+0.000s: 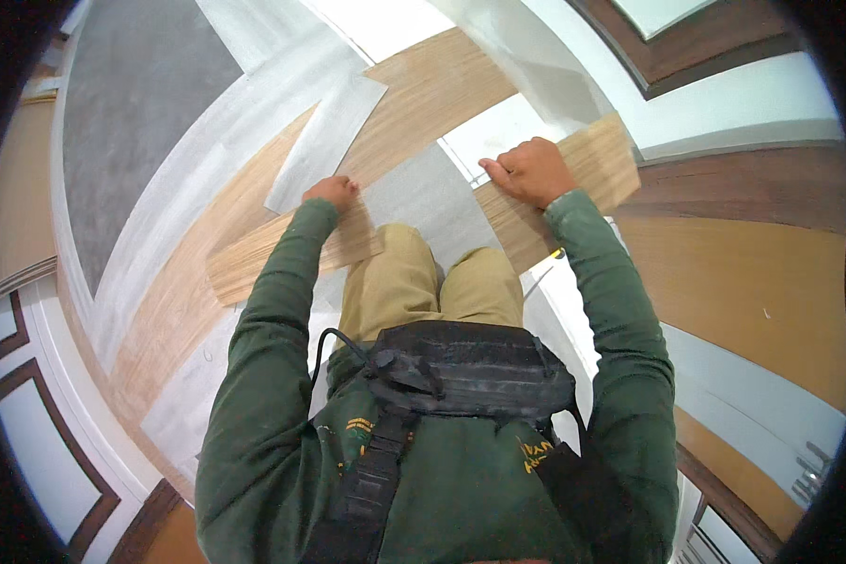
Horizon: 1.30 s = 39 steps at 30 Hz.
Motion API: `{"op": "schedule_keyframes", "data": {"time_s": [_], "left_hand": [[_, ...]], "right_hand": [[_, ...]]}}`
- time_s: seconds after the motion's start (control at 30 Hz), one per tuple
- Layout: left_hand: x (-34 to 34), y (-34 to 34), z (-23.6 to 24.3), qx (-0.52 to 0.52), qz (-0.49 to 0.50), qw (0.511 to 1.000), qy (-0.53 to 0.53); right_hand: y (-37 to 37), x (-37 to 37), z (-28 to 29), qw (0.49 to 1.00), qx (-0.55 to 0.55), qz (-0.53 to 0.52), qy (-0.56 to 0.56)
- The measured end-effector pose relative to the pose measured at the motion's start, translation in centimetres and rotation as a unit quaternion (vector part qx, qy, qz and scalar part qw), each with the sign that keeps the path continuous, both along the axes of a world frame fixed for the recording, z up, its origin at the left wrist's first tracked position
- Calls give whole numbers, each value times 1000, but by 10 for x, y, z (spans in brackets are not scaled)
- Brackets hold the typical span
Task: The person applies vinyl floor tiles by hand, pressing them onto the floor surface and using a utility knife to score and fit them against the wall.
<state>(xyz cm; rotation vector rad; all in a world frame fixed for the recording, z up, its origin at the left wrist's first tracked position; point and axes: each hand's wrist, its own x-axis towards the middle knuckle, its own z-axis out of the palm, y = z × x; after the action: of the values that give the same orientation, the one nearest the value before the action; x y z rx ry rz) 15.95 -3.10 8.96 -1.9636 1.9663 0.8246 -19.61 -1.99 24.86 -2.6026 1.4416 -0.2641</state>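
Beyond knees [399, 258], 2 hands [534, 172] holding planks [600, 162]

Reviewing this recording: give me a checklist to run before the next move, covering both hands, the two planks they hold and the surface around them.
1. Left hand on its plank: ok, it grips the far edge of the left plank.
2. Right hand on its plank: ok, it is closed on the right plank.
3. Planks apart: ok, grey surface shows between them.
4. Surface beside the right hand fully covered: not ok, a white patch is bare.
5. Plank undersides clean: cannot tell, they are hidden.
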Motion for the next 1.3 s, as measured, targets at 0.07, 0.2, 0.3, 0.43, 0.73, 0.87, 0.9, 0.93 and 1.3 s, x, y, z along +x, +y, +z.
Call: {"op": "schedule_keyframes", "data": {"time_s": [0.07, 0.2, 0.3, 0.43, 0.73, 0.87, 0.9, 0.93, 1.3], "left_hand": [[21, -2, -30, 10, 14, 1000, -6], [39, -9, -75, 9, 40, 999, 19], [51, -24, -97, 13, 70, 997, 33], [26, -19, -116, -136, 108, 985, 12], [-139, -2, -136, -106, 94, 940, 310], [-171, -35, -143, -164, 18, 948, 273], [-172, -43, -150, -188, 6, 948, 255], [-173, -51, -157, -212, -5, 948, 237], [-192, -75, -203, -205, -21, 971, 121]], "right_hand": [[-17, 3, -33, 999, -12, 51, -16], [-45, 12, -90, 992, 13, 117, -38], [-65, 19, -126, 987, 40, 137, -71], [-88, 17, -180, 983, 115, 126, -65], [-142, -1, -268, 990, 117, 76, -37], [-162, -14, -292, 983, 173, 61, -27], [-168, -14, -292, 981, 183, 64, -27], [-174, -13, -293, 978, 194, 68, -26], [-189, -12, -313, 991, 121, -11, -56]]}}
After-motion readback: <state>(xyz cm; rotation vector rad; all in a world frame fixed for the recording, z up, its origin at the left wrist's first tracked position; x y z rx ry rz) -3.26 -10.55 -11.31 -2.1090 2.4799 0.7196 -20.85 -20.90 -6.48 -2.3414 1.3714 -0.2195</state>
